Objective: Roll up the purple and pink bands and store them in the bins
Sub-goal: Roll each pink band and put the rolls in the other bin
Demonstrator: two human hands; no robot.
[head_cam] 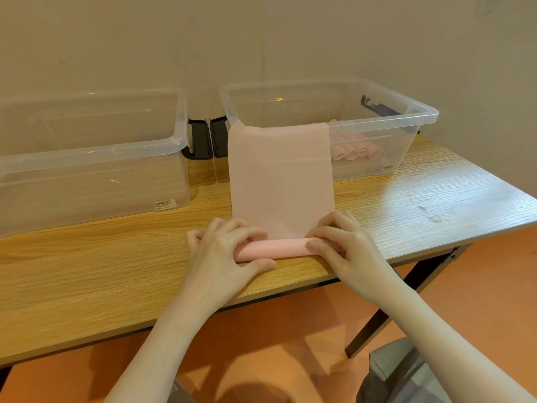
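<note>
Closest to the camera, near the front edge of the wooden worktop [116,257], both hands work on one pink band [280,181]. The left hand [223,254] has its fingers [247,228] curled over the left end of the rolled part [276,248], with the thumb below it toward the worktop edge, so this end is pinched. The right hand [345,245] holds the right end in the same way: the thumb lies on top of the roll and the other fingers bend behind it. Holding the two ends at once probably keeps the roll straight and equally tight across its width. The roll is not thick yet, so I judge the rolling is at an early stage. Beyond the hands, the unrolled part of the band lies flat on the worktop, then climbs the front wall of the right bin [418,112] and hangs over its rim; this likely keeps the long band stretched and without wrinkles while it is wound. Inside this bin, behind the clear wall, several finished pink rolls [357,149] lie side by side. The left bin [96,152] stands well apart to the left and seems to hold nothing. No purple band is visible. Between the bins the black latch handles [207,138] almost touch.
</note>
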